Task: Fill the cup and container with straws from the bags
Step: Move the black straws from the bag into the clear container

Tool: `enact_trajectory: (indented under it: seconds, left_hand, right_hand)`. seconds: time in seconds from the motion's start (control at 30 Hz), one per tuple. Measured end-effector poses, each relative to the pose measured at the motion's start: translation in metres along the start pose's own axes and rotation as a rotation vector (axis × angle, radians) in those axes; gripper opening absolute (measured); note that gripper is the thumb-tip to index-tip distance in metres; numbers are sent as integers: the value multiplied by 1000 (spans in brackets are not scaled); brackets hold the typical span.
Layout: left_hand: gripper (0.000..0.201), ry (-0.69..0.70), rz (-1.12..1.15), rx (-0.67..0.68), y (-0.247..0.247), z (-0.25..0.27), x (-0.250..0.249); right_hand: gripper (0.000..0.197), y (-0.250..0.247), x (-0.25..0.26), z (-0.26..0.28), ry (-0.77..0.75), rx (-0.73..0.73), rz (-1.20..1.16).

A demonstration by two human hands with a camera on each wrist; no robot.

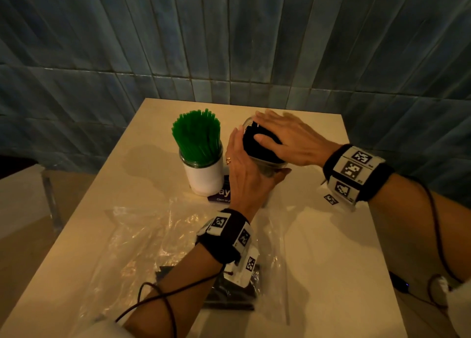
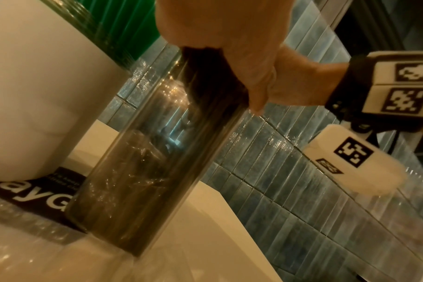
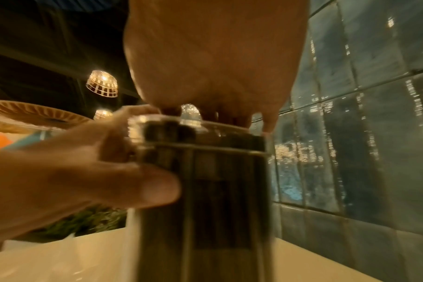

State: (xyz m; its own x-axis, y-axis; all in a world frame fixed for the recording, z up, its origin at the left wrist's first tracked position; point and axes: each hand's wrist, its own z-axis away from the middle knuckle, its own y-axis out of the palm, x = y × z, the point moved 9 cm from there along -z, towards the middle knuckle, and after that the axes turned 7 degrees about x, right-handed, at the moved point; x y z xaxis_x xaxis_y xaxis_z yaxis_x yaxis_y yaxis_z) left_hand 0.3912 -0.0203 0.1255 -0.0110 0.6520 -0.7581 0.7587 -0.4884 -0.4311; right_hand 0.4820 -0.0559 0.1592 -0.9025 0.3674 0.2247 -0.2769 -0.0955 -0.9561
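A clear container packed with black straws stands tilted at the table's middle. My left hand grips its side, thumb on the near wall. My right hand lies flat on the straw tops, fingers straight. To the left stands a white cup full of green straws. The left wrist view shows the container leaning beside the cup, with the right hand over its mouth. In the right wrist view the left hand clasps the container.
Crumpled clear plastic bags cover the near table. One bag with black straws lies under my left forearm. A purple card sits under the cup's base. A blue tiled wall rises behind the table.
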Motion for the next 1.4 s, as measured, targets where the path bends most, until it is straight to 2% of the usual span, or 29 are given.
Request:
enact_trajectory:
  seconds: [0.1, 0.23, 0.37, 0.5, 0.53, 0.57, 0.67, 0.7, 0.73, 0.8, 0.87, 0.9, 0.93, 1.0, 1.07, 1.13, 1.17, 1.2, 1.27, 1.3, 1.37, 1.4]
  left_hand:
    - [111, 15, 10, 10, -1, -1, -1]
    - [112, 15, -2, 26, 1, -1, 1]
    - [110, 53, -50, 20, 1, -2, -2]
    - [107, 20, -76, 63, 5, -1, -2]
    - [107, 12, -78, 76, 5, 0, -2]
    - [108, 5, -83, 91, 5, 1, -1]
    - [111, 1, -114, 150, -9, 12, 1]
    - [107, -11, -100, 190, -14, 22, 3]
    - [98, -19, -97, 242, -19, 34, 6]
    - [68, -31, -188, 415, -26, 65, 11]
    - [44, -90, -358, 738, -23, 111, 20]
    - [39, -111, -445, 888, -23, 139, 25]
    - [40, -114, -542, 1004, -24, 165, 30]
    - [50, -133, -682, 1147, -27, 211, 42]
    - [67, -267, -777, 1269, -34, 248, 60]
    - [95, -296, -757, 1325, -36, 262, 65]
    - [106, -271, -760, 1321, -35, 262, 64]
    - [108, -252, -784, 1320, -35, 265, 64]
    - [85, -138, -816, 1286, -32, 268, 61]
    - [76, -171, -807, 1319, -32, 273, 64]
    - [79, -95, -813, 1166, -32, 263, 66]
    - [85, -120, -781, 1142, -35, 263, 70]
  right_hand:
    - [61, 10, 17, 3, -71, 43, 4]
    - [67, 6, -10, 4, 68, 54, -4]
    - [69, 13, -10, 13, 38, 88, 18]
    - [75, 19, -15, 26, 69, 52, 56]
    - [71, 18, -13, 31, 50, -11, 8]
    - [65, 12, -12, 41, 40, -133, -96]
    - [34, 5, -37, 95, 122, -696, -601]
    - [26, 21, -49, 111, 207, -781, -695]
    - [24, 46, -57, 120, 315, -739, -731]
    - [26, 118, -60, 123, 458, -382, -716]
    - [27, 181, -43, 127, 445, -37, -639]
    - [26, 201, -32, 129, 404, 55, -603]
    - [23, 215, -21, 128, 358, 107, -586]
    - [20, 227, 1, 126, 262, 148, -588]
    - [33, 234, 18, 121, 191, 203, -587]
    - [46, 238, 33, 117, 148, 281, -588]
    - [45, 237, 42, 115, 106, 314, -589]
    - [40, 235, 53, 112, 45, 329, -573]
    - [29, 231, 70, 108, -47, 341, -529]
    - [27, 231, 74, 107, -66, 352, -513]
    - [30, 234, 80, 102, -81, 374, -443]
    - [32, 236, 82, 100, -76, 388, -401]
